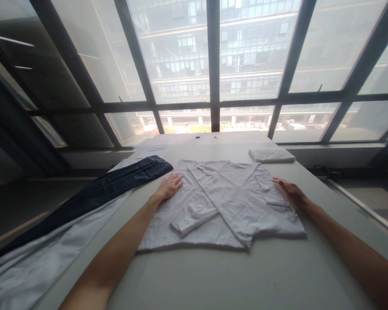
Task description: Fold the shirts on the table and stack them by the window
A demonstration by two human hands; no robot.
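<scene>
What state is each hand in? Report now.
Left hand: open, flat on the white shirt, holding nothing.
Right hand: open, flat on the shirt's other side, holding nothing.

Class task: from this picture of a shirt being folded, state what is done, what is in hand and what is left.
Done: both sleeves of the white shirt lie folded in over its body; a folded white garment sits farther back. In hand: left hand and right hand rest flat on the shirt's sides. Left: the shirt's length is not yet folded, and dark trousers lie stretched out beside it.
</scene>
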